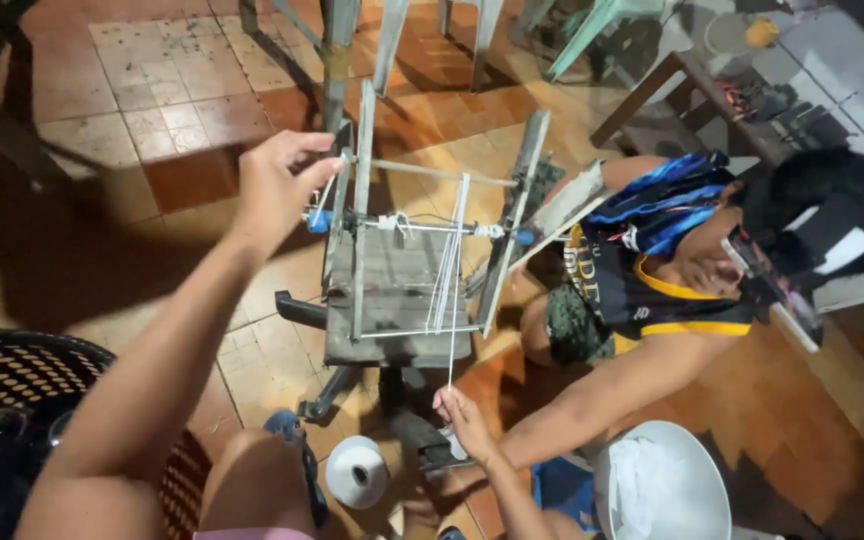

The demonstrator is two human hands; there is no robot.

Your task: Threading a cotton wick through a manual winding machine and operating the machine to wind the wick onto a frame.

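On the tiled floor (152, 110), a metal winding frame (407, 265) is standing; the left hand (277, 185) is closing its grip on the frame's crank end, the right hand (464, 418) is pinching white thread (451, 300) below it. A white thread cone (357, 471) is lying nearby.

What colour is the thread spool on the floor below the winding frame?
White: the spool shows white thread, seen in the head view.
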